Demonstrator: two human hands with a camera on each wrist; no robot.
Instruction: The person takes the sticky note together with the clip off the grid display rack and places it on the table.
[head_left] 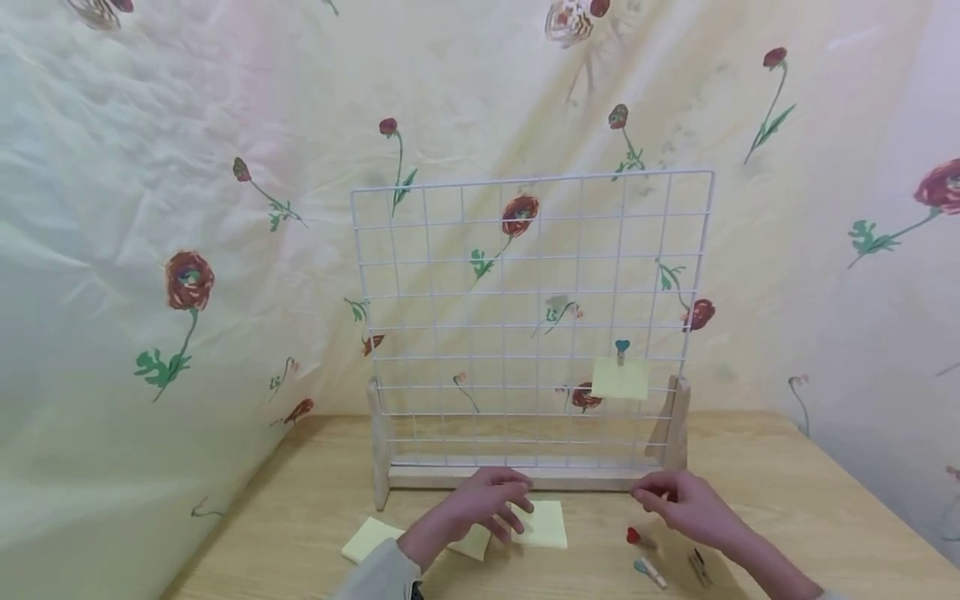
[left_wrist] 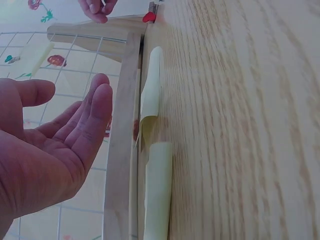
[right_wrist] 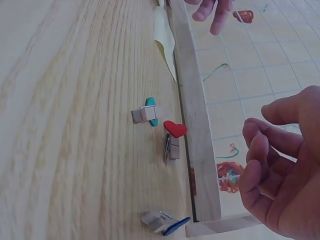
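My left hand hovers over the table with its fingers loosely spread and holds nothing. Just right of its fingertips lies a pale yellow paper note; a second note is partly hidden beneath the hand, and another lies further left. In front of the grid's right end, my right hand has loosely bent fingers with nothing between them. Below it lie small wooden clothespins: one with a red heart, one with a teal heart, one with a dark blue top.
A white wire grid stands upright in a wooden base. On its lower right hangs a yellow note, clipped by a teal-heart clothespin. Flower-patterned cloth encloses the wooden table at the back and sides.
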